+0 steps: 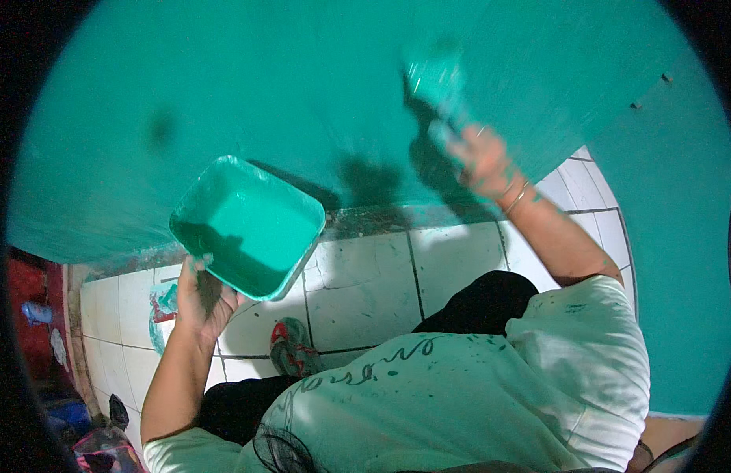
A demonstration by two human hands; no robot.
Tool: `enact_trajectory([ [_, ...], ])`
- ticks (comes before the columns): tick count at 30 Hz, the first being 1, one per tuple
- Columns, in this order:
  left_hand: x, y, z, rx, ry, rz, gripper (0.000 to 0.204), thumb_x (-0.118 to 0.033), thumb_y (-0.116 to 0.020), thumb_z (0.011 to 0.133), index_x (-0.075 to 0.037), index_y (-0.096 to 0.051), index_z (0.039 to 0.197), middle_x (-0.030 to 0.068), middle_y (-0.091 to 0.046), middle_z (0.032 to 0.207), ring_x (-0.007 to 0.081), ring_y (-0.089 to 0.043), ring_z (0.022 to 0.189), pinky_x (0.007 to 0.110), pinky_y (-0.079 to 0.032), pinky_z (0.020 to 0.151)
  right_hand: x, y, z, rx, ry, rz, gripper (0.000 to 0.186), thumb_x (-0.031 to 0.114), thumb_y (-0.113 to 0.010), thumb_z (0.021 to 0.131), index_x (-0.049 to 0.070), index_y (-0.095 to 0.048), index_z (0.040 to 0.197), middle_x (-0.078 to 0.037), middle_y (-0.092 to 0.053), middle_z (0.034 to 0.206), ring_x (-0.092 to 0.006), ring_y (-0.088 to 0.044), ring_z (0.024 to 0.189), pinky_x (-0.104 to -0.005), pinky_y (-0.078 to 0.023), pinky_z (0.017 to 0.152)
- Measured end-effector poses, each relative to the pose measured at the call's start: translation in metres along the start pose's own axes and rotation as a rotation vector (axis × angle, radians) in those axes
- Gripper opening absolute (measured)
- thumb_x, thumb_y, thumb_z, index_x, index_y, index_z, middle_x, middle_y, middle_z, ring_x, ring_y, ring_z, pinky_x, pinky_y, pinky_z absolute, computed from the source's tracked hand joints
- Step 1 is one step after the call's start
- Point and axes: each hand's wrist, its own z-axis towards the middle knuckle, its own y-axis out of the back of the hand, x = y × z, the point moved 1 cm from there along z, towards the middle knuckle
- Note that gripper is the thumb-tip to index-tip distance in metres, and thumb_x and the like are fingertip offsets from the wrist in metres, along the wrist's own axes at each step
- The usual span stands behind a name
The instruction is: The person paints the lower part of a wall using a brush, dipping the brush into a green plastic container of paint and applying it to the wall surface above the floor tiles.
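A rectangular tub (255, 229) with rounded corners, its inside covered in green paint, is held up near the wall by my left hand (205, 299). The thumb lies over the tub's near left rim while the fingers go underneath. My right hand (485, 164), with a bracelet at the wrist, is closed round the handle of a paintbrush (438, 83). Green paint covers the brush, and its bristle end is at the green wall (318, 94). Motion blurs the brush and my right fingers. Paint specks show on that hand.
White floor tiles (365, 268) with dark joints run along the wall's foot. A shoe (290, 347) stands below the tub. A paint-smeared item (162, 315) lies on the floor at left. Another green wall (673, 260) rises at right, and bags (105, 449) sit at lower left.
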Motion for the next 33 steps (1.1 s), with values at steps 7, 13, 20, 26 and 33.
enact_trajectory([
  [7,-0.026,-0.021,-0.019,-0.107,0.019,0.026,0.063,-0.037,-0.062,0.074,-0.012,-0.039,0.126,0.0103,-0.047,0.123,0.0282,-0.053,0.102,0.039,-0.050,0.069,0.042,-0.134,-0.121,1.040,-0.312,0.344,0.020,0.010,-0.051,0.080,0.007,-0.059,0.098,-0.019,-0.060,0.087,-0.0363,-0.060,0.077,-0.0490,-0.049,0.065],
  [13,-0.032,-0.050,-0.045,-0.225,0.001,-0.002,0.062,-0.042,-0.061,0.075,-0.011,-0.041,0.125,0.0091,-0.050,0.120,0.0259,-0.054,0.097,0.034,-0.045,0.061,0.000,-0.083,0.009,0.498,-0.233,0.484,0.018,0.003,-0.058,0.072,0.007,-0.061,0.089,-0.017,-0.061,0.083,-0.0357,-0.060,0.075,-0.0446,-0.050,0.064],
  [20,-0.023,-0.048,-0.047,-0.228,-0.071,-0.060,0.065,-0.047,-0.058,0.078,-0.011,-0.038,0.129,0.0113,-0.047,0.126,0.0289,-0.052,0.107,0.038,-0.048,0.068,-0.042,0.092,0.144,-0.291,0.058,0.121,0.047,0.006,-0.071,0.060,0.014,-0.062,0.106,-0.011,-0.061,0.099,-0.0314,-0.061,0.083,-0.0382,-0.051,0.072],
  [26,-0.022,-0.039,-0.041,-0.230,-0.089,-0.099,0.067,-0.045,-0.060,0.078,-0.010,-0.036,0.130,0.0139,-0.043,0.129,0.0339,-0.048,0.112,0.046,-0.049,0.079,-0.012,-0.008,0.130,-0.296,0.077,-0.140,0.029,0.017,-0.061,0.067,0.016,-0.059,0.096,-0.009,-0.058,0.100,-0.0287,-0.059,0.096,-0.0387,-0.048,0.068],
  [33,-0.033,-0.023,-0.050,-0.246,-0.130,-0.060,0.068,-0.045,-0.059,0.079,-0.009,-0.036,0.131,0.0158,-0.042,0.130,0.0363,-0.048,0.112,0.052,-0.050,0.080,0.095,-0.134,-0.001,0.606,0.455,0.116,0.029,0.014,-0.056,0.078,0.008,-0.057,0.107,-0.008,-0.050,0.114,-0.0298,-0.055,0.101,-0.0425,-0.048,0.080],
])
